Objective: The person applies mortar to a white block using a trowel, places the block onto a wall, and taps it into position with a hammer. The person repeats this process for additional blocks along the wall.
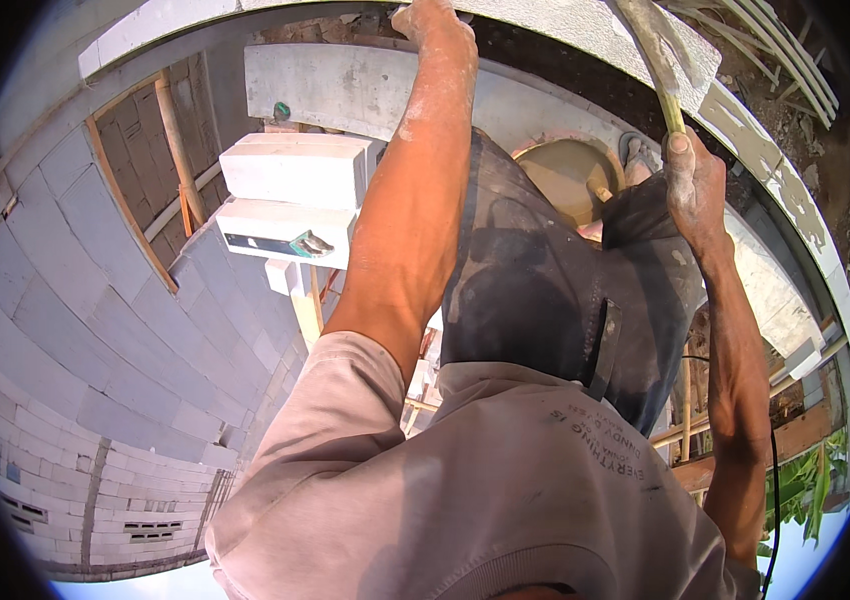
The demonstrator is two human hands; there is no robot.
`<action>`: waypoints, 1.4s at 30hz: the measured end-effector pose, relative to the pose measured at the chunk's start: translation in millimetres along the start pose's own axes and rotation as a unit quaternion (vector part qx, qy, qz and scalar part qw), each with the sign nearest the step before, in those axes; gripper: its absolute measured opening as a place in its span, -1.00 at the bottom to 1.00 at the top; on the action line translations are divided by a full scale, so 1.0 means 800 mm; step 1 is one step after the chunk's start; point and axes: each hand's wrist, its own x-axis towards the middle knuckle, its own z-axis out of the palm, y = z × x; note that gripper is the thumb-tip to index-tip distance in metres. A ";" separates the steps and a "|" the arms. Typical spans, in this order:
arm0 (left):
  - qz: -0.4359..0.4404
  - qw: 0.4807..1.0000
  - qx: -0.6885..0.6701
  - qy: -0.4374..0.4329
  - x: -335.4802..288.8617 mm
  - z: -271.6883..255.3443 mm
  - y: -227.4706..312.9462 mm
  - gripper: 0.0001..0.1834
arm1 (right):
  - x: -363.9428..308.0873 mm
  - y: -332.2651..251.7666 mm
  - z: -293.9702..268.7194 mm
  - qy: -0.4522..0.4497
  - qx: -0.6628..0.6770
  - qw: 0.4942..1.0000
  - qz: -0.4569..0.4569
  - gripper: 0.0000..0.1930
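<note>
At the top edge, my left hand (435, 22) touches the row of white blocks (545, 25); most of its fingers are cut off by the frame. My right hand (695, 185) is closed round the yellowish handle of a long, mortar-caked tool (657, 62). That tool slants up over the blocks, and its far end lies outside the picture, so its exact kind does not show. Between my legs and the blocks stands a round tub of grey-brown slurry (560, 170), with a wooden stick end (600, 190) poking out of it.
White blocks (295, 170) are stacked on my left, beside a teal-handled tool (310, 243). A pale slab (330, 90) runs behind them. A sandalled foot (635, 155) is by the tub. Block walls (75, 270) rise at left; bamboo poles (685, 400) lie below right.
</note>
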 end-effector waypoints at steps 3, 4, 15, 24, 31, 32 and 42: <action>0.045 0.997 -0.042 -0.044 -0.002 0.002 -0.003 -0.59 | 0.034 -0.003 0.004 0.037 -0.063 0.992 -0.103 -0.48; 0.064 0.996 -0.042 -0.047 -0.005 0.003 -0.003 -0.60 | 0.045 -0.001 0.004 -0.010 -0.137 0.990 -0.007 -0.47; 0.087 0.995 -0.043 -0.013 -0.028 0.015 0.005 -0.59 | 0.061 -0.021 -0.002 0.019 -0.169 0.984 -0.043 -0.30; -0.035 0.997 0.059 0.023 -0.078 0.021 0.041 0.23 | 0.109 -0.103 0.032 -0.009 -0.091 0.996 0.001 -0.24; 0.031 0.996 0.006 0.081 -0.097 0.030 0.046 -0.12 | 0.260 -0.182 0.107 -0.053 -0.120 0.976 -0.176 -0.22; 0.044 0.995 -0.008 0.093 -0.094 0.031 0.043 -0.18 | 0.267 -0.200 0.114 -0.076 -0.131 0.965 -0.212 -0.22; 0.018 0.991 0.046 0.121 -0.087 0.034 0.045 -0.19 | 0.289 -0.237 0.128 -0.108 -0.192 0.949 -0.225 -0.26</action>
